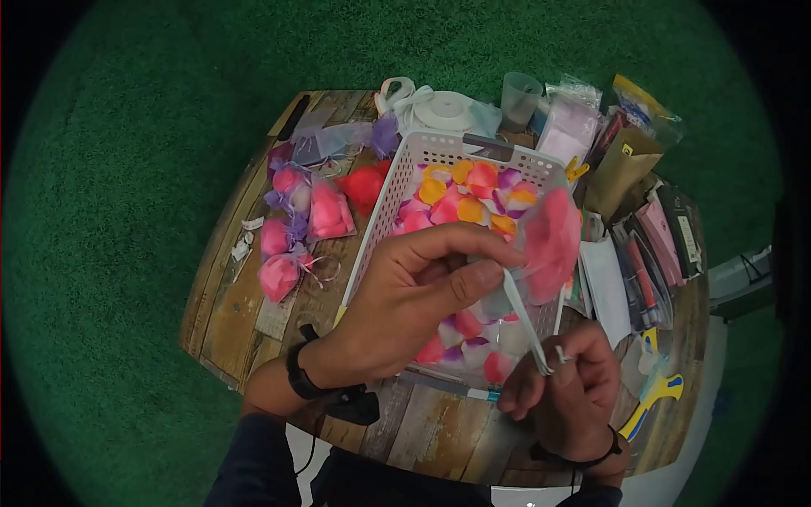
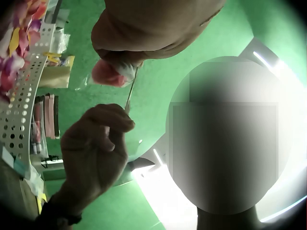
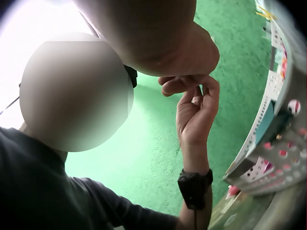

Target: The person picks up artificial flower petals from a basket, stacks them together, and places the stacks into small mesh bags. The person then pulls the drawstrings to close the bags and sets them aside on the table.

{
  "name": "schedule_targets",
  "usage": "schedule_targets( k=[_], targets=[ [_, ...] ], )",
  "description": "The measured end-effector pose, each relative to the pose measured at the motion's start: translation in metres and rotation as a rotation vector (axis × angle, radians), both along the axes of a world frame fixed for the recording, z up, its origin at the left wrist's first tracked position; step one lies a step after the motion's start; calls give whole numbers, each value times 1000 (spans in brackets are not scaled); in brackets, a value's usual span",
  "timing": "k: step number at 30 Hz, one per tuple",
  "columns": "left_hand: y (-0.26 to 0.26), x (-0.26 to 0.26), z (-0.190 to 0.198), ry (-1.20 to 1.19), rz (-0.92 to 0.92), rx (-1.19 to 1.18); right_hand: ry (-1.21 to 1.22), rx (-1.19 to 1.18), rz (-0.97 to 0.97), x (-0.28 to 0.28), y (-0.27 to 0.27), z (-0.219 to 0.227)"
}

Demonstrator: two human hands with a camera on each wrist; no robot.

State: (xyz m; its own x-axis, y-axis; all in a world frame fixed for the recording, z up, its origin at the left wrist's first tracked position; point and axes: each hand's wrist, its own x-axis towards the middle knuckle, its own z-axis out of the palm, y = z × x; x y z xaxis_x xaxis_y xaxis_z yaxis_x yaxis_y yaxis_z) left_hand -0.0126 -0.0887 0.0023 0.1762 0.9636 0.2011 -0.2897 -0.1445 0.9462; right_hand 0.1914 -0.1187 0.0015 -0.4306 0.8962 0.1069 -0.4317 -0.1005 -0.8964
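My left hand [image 1: 422, 283] pinches the gathered neck of a sheer pouch [image 1: 553, 245] filled with pink petals, held up over the basket's right side. From the pinch a white drawstring [image 1: 525, 321] runs taut down to my right hand [image 1: 574, 384], whose curled fingers and thumb grip its knotted ends. In the left wrist view the pouch [image 2: 108, 74] hangs beyond the left hand [image 2: 153, 28], and the string [image 2: 131, 91] stretches to the right hand [image 2: 96, 143]. Below the hands, a white perforated basket [image 1: 372, 241] holds loose pink, orange, purple and white petals [image 1: 469, 198].
Several filled pink pouches [image 1: 329, 211] with purple ribbons and a red pouch [image 1: 365, 186] lie left of the basket. Behind it are a ribbon roll [image 1: 443, 110] and a plastic cup [image 1: 519, 100]. Packets [image 1: 604, 270] and a yellow-blue handled tool [image 1: 655, 401] sit at the right.
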Motion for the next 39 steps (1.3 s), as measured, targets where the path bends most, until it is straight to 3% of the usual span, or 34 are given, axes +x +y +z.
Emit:
schedule_targets(
  k=[2, 4, 7, 8, 10, 12, 14, 15, 16, 18, 19, 21, 22, 24, 27, 33, 34, 36, 39],
  targets=[
    [-4, 4, -9, -372, -76, -9, 72, -190, 113, 3, 4, -7],
    [-11, 2, -5, -479, -185, -97, 172, -345, 155, 5, 6, -13],
    [-19, 3, 8, -281, -459, -146, 167, -385, 69, 5, 24, -20],
    [-22, 3, 11, -288, -491, -166, 174, -194, 153, 6, 36, -31],
    [-21, 1, 15, -40, -551, -129, -11, -194, 247, 19, 45, -20],
    [-17, -2, 19, 18, -602, -97, -82, -154, 329, 30, 53, -11],
    [-16, -3, 26, 308, -805, -19, -227, 169, 534, 35, 57, -8],
    [-18, 0, 25, 383, -795, -3, -387, 312, 542, 34, 58, 2],
    [-21, 3, 24, 383, -797, -6, -386, 309, 541, 33, 54, 9],
    [-24, 6, 22, 600, -568, 114, -639, 709, 279, 30, 48, 15],
    [-23, 7, 21, 598, -567, 113, -640, 708, 281, 28, 45, 14],
    [-20, 7, 20, 626, -367, 180, -722, 872, -107, 23, 34, 11],
    [-22, 8, 21, 627, -367, 180, -721, 872, -107, 21, 31, 9],
    [-27, 12, 23, 525, -180, -84, -637, 1031, -287, 16, 25, 5],
    [-27, 12, 16, 535, -201, -47, -675, 1198, -392, 10, 21, -1],
    [-20, 17, 8, 588, -156, 268, -679, 1167, -386, 16, 24, -2],
    [-20, 15, 8, 589, -153, 268, -676, 1169, -385, 16, 25, -2],
    [-20, 13, 10, 677, -314, 223, -651, 1013, -258, 17, 27, -3],
    [-20, 14, 11, 690, -252, 171, -548, 809, -257, 18, 36, -12]
  ],
)
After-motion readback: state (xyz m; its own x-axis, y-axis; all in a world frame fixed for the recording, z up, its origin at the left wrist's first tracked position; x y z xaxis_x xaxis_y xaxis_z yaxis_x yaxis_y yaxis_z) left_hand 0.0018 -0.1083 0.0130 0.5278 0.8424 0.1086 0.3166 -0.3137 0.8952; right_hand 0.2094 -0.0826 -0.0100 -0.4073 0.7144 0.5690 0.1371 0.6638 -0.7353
